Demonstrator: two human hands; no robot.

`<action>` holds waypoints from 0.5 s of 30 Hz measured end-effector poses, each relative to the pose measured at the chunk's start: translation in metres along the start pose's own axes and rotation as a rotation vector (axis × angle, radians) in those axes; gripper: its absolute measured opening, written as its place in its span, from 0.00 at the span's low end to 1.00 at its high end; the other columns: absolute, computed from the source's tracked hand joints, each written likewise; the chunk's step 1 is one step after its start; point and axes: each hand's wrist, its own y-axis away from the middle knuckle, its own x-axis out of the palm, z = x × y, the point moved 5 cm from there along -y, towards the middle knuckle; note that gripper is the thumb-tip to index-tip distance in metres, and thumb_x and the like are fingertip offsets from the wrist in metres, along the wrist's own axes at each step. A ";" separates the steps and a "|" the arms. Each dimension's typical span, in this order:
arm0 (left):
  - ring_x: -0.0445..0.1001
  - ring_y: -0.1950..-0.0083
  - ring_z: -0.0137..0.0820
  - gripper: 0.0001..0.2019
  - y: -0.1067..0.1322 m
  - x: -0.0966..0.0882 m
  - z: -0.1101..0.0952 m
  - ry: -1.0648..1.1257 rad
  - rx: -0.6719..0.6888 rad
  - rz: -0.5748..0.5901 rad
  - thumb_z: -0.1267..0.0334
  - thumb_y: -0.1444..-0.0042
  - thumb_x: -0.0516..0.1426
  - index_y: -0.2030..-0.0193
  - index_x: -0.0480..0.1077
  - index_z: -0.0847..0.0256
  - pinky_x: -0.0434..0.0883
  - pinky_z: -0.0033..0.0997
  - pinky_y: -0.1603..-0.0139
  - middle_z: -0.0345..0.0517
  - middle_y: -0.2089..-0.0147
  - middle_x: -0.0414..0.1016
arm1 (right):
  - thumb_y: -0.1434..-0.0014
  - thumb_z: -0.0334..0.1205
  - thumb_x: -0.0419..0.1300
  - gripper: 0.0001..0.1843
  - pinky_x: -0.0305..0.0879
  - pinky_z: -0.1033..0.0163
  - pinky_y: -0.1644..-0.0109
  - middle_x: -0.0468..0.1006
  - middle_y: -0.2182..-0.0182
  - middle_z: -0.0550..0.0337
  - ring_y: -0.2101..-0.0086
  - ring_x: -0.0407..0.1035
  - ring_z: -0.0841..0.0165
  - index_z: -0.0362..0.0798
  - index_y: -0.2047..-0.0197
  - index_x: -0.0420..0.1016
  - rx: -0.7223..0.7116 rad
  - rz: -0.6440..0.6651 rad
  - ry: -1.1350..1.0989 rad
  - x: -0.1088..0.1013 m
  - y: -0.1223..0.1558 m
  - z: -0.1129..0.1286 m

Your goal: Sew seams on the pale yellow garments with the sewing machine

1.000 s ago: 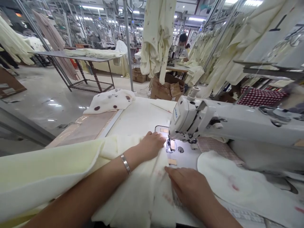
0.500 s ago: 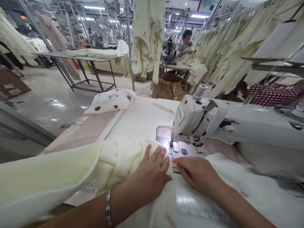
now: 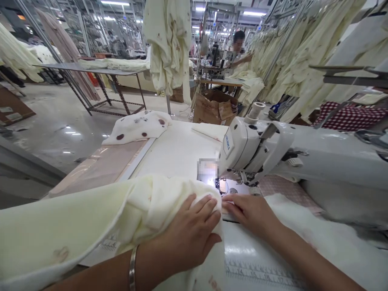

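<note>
Cream cloth [image 3: 145, 202] lies bunched on the white bench [image 3: 178, 149] just before the sewing machine [image 3: 254, 149]. Left hand [image 3: 188, 234] presses flat on the cloth, fingers spread. Right hand [image 3: 253, 212] pinches the cloth's edge beside the needle, fingers nearly closed.

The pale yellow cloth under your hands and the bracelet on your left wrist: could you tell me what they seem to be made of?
The pale yellow cloth looks like soft matte woven fabric; it bunches in thick folds. The bracelet seems polished metal, silvery with a glint.
</note>
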 end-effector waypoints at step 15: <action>0.52 0.37 0.47 0.28 -0.032 -0.003 0.039 0.020 0.018 0.023 0.42 0.42 0.46 0.40 0.57 0.55 0.55 0.49 0.44 0.54 0.37 0.54 | 0.37 0.44 0.45 0.18 0.58 0.65 0.71 0.78 0.73 0.60 0.73 0.71 0.68 0.53 0.69 0.74 -0.016 -0.313 0.106 0.014 -0.005 -0.037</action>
